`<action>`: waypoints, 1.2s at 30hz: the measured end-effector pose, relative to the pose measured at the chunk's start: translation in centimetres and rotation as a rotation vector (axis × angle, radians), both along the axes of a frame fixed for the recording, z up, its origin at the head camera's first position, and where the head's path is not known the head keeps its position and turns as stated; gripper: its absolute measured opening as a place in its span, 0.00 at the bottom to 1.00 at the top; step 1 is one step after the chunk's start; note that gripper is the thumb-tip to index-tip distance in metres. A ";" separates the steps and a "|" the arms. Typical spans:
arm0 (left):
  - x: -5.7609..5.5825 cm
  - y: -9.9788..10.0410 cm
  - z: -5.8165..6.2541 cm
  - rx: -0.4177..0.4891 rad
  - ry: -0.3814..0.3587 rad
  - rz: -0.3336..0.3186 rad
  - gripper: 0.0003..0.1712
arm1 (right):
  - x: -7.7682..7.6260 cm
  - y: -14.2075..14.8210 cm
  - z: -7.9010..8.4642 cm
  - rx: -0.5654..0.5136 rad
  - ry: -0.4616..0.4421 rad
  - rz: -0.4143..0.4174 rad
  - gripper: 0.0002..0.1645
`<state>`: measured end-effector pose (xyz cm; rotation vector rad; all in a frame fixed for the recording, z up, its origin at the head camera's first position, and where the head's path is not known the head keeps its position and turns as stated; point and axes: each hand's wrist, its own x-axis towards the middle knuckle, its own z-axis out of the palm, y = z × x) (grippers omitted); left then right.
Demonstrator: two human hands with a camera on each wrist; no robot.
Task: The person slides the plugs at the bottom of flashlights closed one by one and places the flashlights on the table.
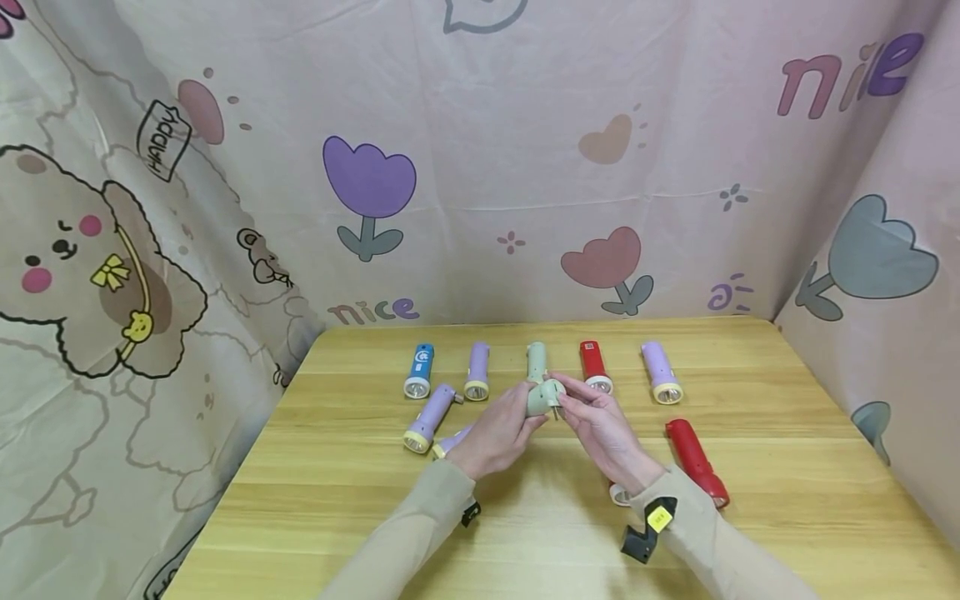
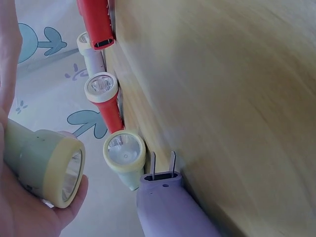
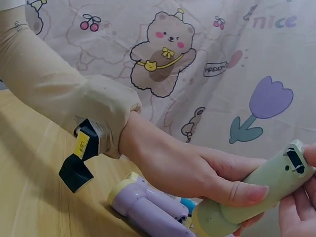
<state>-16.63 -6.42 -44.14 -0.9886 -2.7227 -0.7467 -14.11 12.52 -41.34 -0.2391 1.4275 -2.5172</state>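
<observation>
One pale-green cylindrical plastic flashlight (image 1: 537,402), gripped by the left hand (image 1: 497,429) and pinched tailward by the right hand (image 1: 606,423), showed exposed metal prongs (image 1: 557,412), its handling seemingly unfinished.

Backdrop cloth (image 1: 480,167): "HAPPY", "nice" (yellow wrist label (image 1: 659,519) too blurred).

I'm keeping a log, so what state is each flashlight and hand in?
Held green flashlight: raised, prongs out
Left hand: gripping that flashlight
Right hand: pinching its end
Blue flashlight: lying
Back-left purple flashlight: lying
Back green flashlight: lying, partly hidden
Back red flashlight: lying
Back-right purple flashlight: lying
Front-left purple flashlight: lying, prongs out
Half-hidden purple flashlight: lying
Front-right red flashlight: lying
</observation>
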 end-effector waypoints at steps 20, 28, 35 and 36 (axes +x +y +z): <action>0.0 0.1 -0.1 -0.037 -0.008 0.031 0.23 | -0.3 -0.2 -0.2 0.022 -0.067 -0.025 0.24; -0.1 0.2 0.0 -0.069 0.056 0.033 0.23 | -0.3 -0.2 0.2 0.047 -0.109 -0.083 0.16; -0.1 0.1 -0.1 -0.099 0.072 0.037 0.23 | -0.1 -0.3 0.3 0.038 -0.156 -0.111 0.15; -0.1 0.1 -0.1 -0.101 0.072 0.037 0.24 | -0.1 -0.4 0.2 0.033 -0.162 -0.113 0.16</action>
